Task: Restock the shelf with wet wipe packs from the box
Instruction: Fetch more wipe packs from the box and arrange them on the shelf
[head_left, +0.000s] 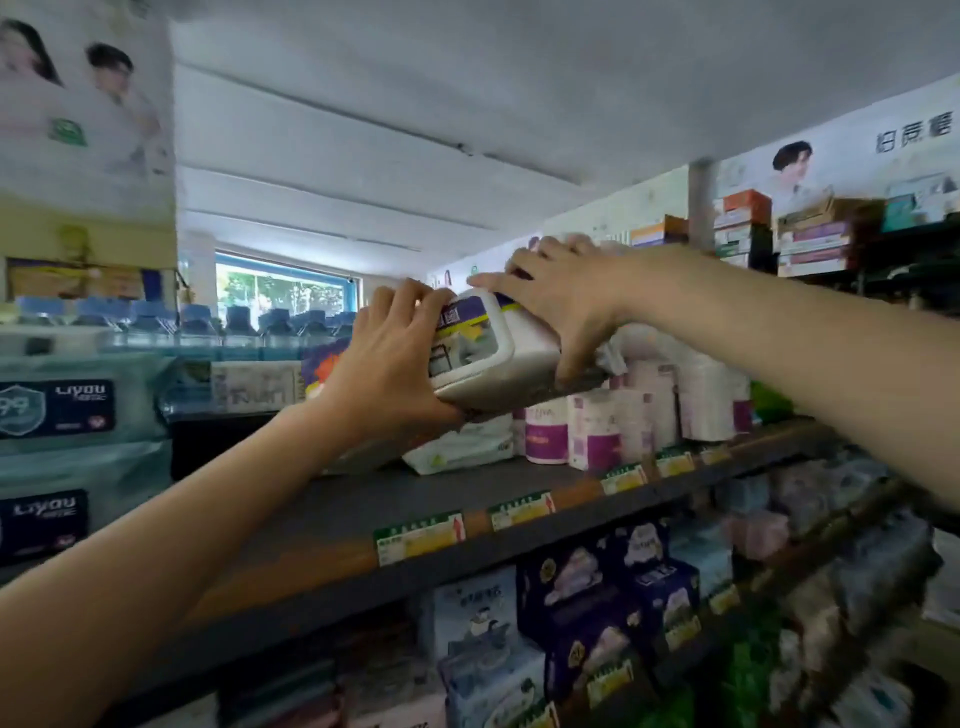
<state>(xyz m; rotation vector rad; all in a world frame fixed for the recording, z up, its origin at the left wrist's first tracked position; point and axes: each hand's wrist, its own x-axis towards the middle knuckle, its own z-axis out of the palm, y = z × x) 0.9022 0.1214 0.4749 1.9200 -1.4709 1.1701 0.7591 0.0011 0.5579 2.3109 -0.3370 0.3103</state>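
Note:
A white wet wipe pack (488, 353) with a plastic lid and a purple-yellow label is held tilted above the dark top shelf (363, 519). My left hand (387, 364) grips its near left end, thumb underneath. My right hand (558, 306) presses on its top right side, fingers spread over it. Under the pack another white pack (462, 449) lies flat on the shelf. The box is not in view.
White and purple paper rolls (613, 426) stand right of the pack on the same shelf. Teal wipe packs (67, 410) are stacked at the left. Price tags (418, 535) line the shelf edge. Lower shelves hold blue packs (597, 603). Stacked boxes (810, 244) sit on a far shelf.

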